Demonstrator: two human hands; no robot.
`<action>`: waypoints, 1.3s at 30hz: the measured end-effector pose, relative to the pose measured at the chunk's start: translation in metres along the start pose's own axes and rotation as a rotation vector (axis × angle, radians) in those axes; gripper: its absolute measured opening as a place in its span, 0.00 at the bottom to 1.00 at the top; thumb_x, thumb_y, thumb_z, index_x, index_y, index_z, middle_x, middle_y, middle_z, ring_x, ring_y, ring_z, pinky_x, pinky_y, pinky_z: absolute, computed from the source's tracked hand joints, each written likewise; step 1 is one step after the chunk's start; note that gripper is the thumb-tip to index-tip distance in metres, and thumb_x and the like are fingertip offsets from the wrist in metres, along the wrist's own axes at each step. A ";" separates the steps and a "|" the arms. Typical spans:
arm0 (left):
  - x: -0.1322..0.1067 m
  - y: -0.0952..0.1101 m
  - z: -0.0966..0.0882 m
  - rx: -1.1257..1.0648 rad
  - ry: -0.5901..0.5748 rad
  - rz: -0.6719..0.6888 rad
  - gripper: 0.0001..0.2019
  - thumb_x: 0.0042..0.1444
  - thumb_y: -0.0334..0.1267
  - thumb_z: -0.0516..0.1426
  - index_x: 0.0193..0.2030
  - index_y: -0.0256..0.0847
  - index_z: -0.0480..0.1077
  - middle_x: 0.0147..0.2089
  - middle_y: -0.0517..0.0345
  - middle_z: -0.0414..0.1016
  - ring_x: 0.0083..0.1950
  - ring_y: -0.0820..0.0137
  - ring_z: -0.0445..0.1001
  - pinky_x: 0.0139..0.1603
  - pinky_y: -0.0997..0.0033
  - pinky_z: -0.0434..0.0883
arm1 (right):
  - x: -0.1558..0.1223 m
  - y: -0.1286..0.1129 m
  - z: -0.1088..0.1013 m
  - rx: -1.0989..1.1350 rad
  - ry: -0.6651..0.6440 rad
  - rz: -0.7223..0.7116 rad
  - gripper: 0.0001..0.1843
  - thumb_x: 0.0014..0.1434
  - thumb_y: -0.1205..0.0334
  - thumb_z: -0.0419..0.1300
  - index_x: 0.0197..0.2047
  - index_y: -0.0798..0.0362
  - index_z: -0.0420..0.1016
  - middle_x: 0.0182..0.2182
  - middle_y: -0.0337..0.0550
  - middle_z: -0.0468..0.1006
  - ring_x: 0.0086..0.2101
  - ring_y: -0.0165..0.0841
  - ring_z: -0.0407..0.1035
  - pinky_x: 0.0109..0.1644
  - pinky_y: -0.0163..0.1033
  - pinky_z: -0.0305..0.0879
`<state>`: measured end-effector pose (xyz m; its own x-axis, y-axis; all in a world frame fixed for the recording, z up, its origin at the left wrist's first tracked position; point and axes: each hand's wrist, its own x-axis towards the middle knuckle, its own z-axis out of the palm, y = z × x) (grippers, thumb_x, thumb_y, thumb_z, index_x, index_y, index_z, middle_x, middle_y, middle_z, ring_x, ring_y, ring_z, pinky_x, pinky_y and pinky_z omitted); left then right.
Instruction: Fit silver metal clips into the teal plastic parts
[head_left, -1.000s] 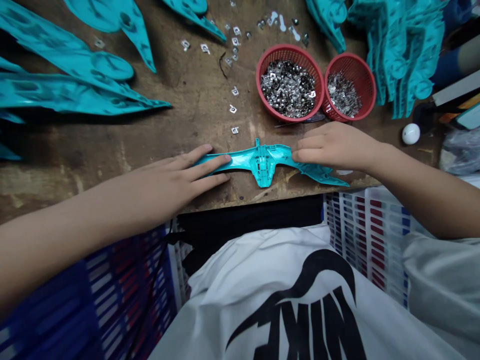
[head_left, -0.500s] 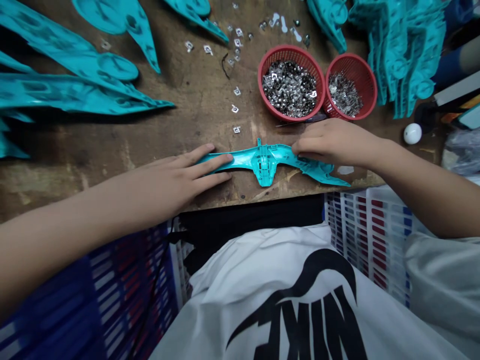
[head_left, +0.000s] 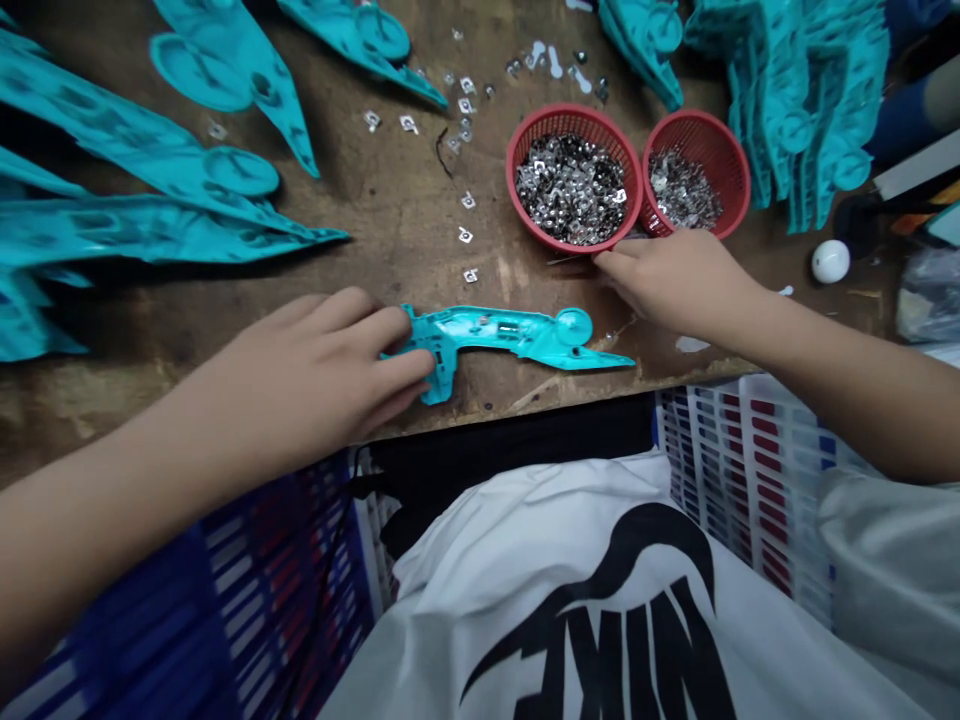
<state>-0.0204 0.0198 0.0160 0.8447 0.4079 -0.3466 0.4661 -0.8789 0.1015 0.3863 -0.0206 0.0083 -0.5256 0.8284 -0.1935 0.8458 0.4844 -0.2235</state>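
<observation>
A turquoise molded plastic part [head_left: 487, 328] lies near the table's front edge, its pointed tip and round disc toward the right. My left hand [head_left: 345, 360] has its fingers curled round the part's left end and hides it. Off to the right, my right hand [head_left: 675, 280] is apart from the part, just in front of the two red baskets. Its fingers are pressed together beside a thin dark object [head_left: 571, 261] on the table; whatever is between the fingertips is hidden.
One red basket [head_left: 517, 205] holds many small metal clips, and a smaller red basket [head_left: 739, 190] holds finer metal pieces. Loose clips [head_left: 466, 236] dot the wooden table [head_left: 375, 270]. More turquoise parts [head_left: 150, 230] lie left; others [head_left: 795, 110] are stacked right, near a white ball [head_left: 831, 261].
The turquoise part has shifted left under my left hand, whose fingers have gone from flat to curled. My right hand has come off the part and moved up toward the baskets.
</observation>
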 end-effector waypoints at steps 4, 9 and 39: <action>0.009 0.008 0.010 -0.086 0.116 0.090 0.29 0.88 0.47 0.43 0.71 0.43 0.83 0.77 0.43 0.83 0.84 0.43 0.75 0.83 0.35 0.79 | -0.002 -0.005 0.011 -0.203 0.038 0.044 0.20 0.79 0.66 0.52 0.55 0.53 0.87 0.47 0.54 0.91 0.34 0.40 0.73 0.36 0.46 0.49; 0.010 0.003 0.022 -0.197 0.141 0.054 0.25 0.84 0.43 0.51 0.77 0.41 0.78 0.87 0.40 0.72 0.88 0.42 0.71 0.86 0.34 0.76 | -0.004 -0.008 0.012 -0.187 0.160 0.085 0.20 0.82 0.61 0.52 0.49 0.51 0.87 0.41 0.51 0.90 0.30 0.36 0.68 0.35 0.46 0.42; 0.017 0.022 0.050 -0.232 0.340 0.022 0.39 0.81 0.56 0.57 0.88 0.33 0.64 0.91 0.30 0.63 0.94 0.37 0.60 0.93 0.31 0.64 | 0.039 -0.125 -0.013 -0.113 -0.248 0.191 0.21 0.81 0.58 0.58 0.61 0.55 0.92 0.51 0.59 0.89 0.47 0.48 0.80 0.39 0.46 0.47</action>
<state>-0.0088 -0.0054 -0.0340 0.8757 0.4826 -0.0181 0.4614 -0.8250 0.3263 0.2616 -0.0456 0.0407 -0.3512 0.8201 -0.4518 0.9287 0.3666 -0.0565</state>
